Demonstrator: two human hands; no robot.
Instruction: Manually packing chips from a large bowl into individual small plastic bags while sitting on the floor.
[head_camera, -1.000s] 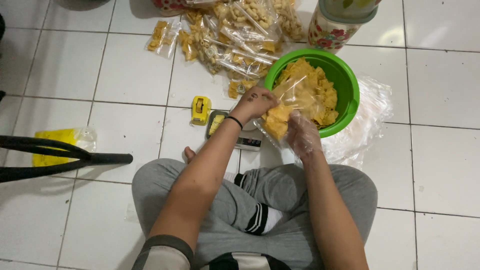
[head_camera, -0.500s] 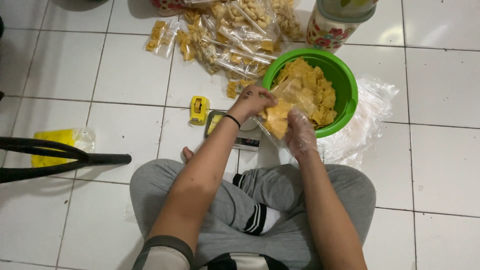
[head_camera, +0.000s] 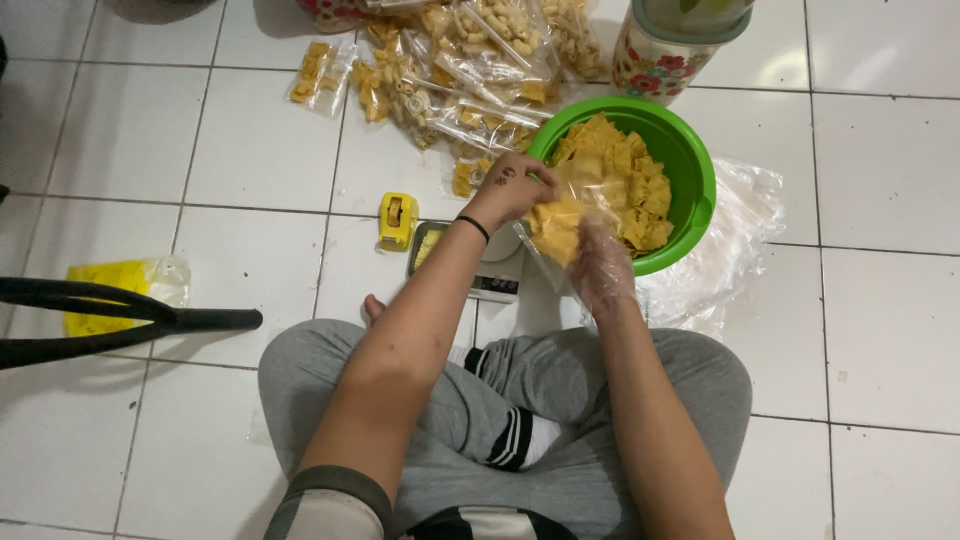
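Note:
I sit cross-legged on white floor tiles. My left hand (head_camera: 512, 188) pinches the top edge of a clear plastic bag (head_camera: 556, 228) partly filled with yellow square chips. My right hand (head_camera: 601, 262), covered by a thin clear plastic glove, grips the same bag from below and the right. The bag hangs just above a small kitchen scale (head_camera: 478, 264) and at the near rim of a green bowl (head_camera: 690, 190) heaped with the same chips.
A pile of sealed snack bags (head_camera: 455, 65) lies behind the bowl, beside a floral canister (head_camera: 665, 60). A yellow tape dispenser (head_camera: 398, 220) sits left of the scale. Loose clear plastic (head_camera: 735, 245) spreads right of the bowl. Black tubing (head_camera: 120, 315) and a yellow bag (head_camera: 120, 280) lie at left.
Both hands lifted the bag slightly up and toward the bowl's rim; the bag bunched tighter between them. Everything else stayed put.

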